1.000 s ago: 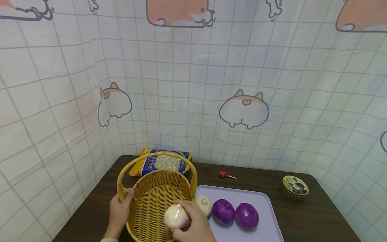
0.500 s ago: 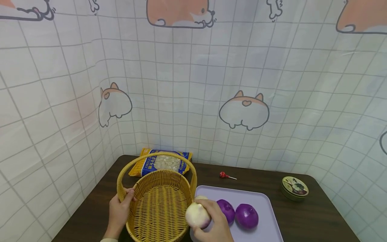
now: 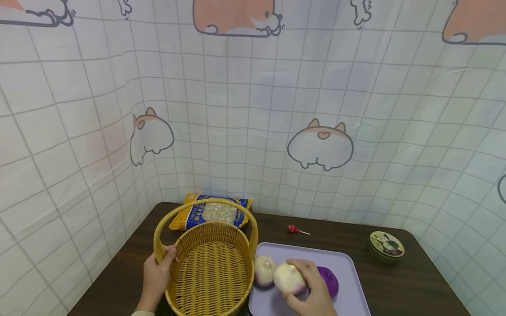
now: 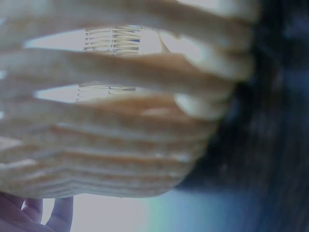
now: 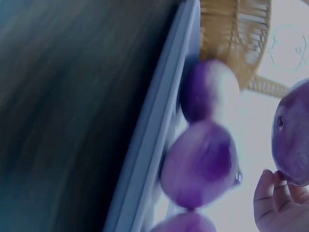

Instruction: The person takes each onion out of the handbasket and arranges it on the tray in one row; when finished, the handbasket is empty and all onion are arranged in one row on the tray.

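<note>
In the head view my left hand (image 3: 157, 272) grips the left side of a yellow wicker basket (image 3: 213, 272) near the foot of its arched handle. Fingertips of that hand show under the blurred weave in the left wrist view. My right hand (image 3: 312, 289) holds a white-and-purple onion (image 3: 288, 278) above the lilac tray (image 3: 348, 267), fingers and thumb around it. On the tray lie a whitish onion (image 3: 264, 270), a purple onion (image 5: 200, 166) mostly hidden behind the held one in the head view, and another purple onion (image 3: 330, 281) partly covered by my right hand.
A yellow-and-blue bag of pasta (image 3: 219, 213) lies behind the basket. A red lollipop (image 3: 293, 228) lies beyond the tray, and a round green tin (image 3: 386, 246) stands at the right of the dark table (image 3: 419, 285). A patterned curtain (image 3: 253, 131) hangs behind.
My right hand has carried the onion from over the basket rightward to above the tray, uncovering the whitish onion there. My left hand stays on the basket.
</note>
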### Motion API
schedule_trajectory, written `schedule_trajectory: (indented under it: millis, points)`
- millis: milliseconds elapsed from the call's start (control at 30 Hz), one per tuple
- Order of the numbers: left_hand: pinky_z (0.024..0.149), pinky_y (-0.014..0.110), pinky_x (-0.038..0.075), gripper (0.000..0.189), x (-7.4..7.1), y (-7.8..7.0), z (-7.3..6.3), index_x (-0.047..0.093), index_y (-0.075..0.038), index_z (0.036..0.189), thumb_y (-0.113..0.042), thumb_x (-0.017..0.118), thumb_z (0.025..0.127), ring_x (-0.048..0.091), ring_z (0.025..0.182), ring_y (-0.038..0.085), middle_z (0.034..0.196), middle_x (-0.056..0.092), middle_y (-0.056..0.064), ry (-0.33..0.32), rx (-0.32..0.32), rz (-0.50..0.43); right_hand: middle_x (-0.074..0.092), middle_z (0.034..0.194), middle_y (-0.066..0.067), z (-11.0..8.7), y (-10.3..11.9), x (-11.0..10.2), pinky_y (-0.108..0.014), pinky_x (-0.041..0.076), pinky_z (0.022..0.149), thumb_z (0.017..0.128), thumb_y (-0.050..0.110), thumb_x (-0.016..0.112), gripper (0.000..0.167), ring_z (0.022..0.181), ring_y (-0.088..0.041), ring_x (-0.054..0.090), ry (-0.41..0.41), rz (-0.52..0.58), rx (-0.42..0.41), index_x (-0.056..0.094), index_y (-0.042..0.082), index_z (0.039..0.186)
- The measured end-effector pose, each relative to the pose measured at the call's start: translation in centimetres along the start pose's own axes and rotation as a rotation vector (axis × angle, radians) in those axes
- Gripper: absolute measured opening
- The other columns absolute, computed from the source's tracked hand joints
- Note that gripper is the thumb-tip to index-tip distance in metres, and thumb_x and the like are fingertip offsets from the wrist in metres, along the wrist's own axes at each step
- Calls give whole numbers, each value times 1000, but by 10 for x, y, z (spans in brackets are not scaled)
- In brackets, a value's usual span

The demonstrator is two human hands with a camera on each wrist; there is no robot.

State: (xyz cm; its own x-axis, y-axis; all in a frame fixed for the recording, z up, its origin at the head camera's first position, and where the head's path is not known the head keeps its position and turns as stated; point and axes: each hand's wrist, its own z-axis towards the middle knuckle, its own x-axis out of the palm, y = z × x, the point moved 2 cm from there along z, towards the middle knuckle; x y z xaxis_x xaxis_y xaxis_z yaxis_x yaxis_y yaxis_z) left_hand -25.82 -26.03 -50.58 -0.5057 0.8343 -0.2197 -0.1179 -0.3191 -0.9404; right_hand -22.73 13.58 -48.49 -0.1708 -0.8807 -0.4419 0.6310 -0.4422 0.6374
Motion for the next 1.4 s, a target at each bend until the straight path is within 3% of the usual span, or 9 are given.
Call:
schedule_trajectory:
  millis: [200,300,433,567,733,900,1100,1200,1400]
  points:
    - [75,11,46,29,0,-1,-2,64,1,91,-26,60,99,60,93,-4,81,69,13,-15,17,-6,54,121,7,-1,-7,-24,-26,48,85,56,8,89,77,107,-8,54,-45,-121,-19,63,21,127]
    - [77,11,46,30,0,-1,-1,64,2,92,-27,60,99,60,94,-5,82,69,13,-9,13,-11,54,123,5,-3,-12,-35,-20,44,88,57,10,91,78,110,-6,51,-60,-164,-35,62,20,128]
    - [80,9,45,31,0,0,0,64,2,92,-27,59,99,58,94,-10,85,70,12,1,4,-14,53,122,-2,-5,-20,-50,-11,34,93,60,7,91,75,112,-4,47,-74,-137,-35,61,12,129]
    - [80,9,45,30,-1,1,1,63,3,93,-27,59,99,58,95,-9,86,70,12,7,-6,-17,53,122,2,-7,-26,-63,-13,35,91,63,10,92,74,110,0,46,-103,-178,101,61,16,130]
    - [82,10,45,32,0,1,1,63,3,93,-27,58,100,60,100,-3,88,69,13,15,-12,-23,52,124,4,-12,-32,-76,-28,42,86,67,20,91,72,109,-2,45,-121,-282,302,59,19,132]
    - [82,10,44,33,0,-1,0,62,4,93,-28,57,100,58,98,-6,90,69,14,25,-14,-23,53,127,-6,-17,-44,-92,-35,49,80,73,27,88,70,105,-13,49,-148,-314,394,57,17,135]
    - [82,9,44,33,0,-1,0,62,3,92,-29,57,100,59,98,-6,90,69,15,25,-4,-12,55,126,-13,-23,-63,-107,-18,45,70,75,37,85,71,100,-20,53,-172,-342,535,56,15,136]
    - [82,9,44,33,0,-1,0,62,3,92,-29,57,100,59,98,-5,89,69,15,20,2,-17,54,126,-19,-27,-72,-111,-17,42,70,76,42,84,74,105,-29,54,-149,-352,605,54,13,137]
    - [81,9,44,32,0,-1,0,62,2,93,-29,57,100,59,97,-5,83,68,14,12,16,-15,52,127,-26,-34,-87,-119,-31,46,76,74,44,84,82,107,-36,55,-72,-382,665,50,9,140]
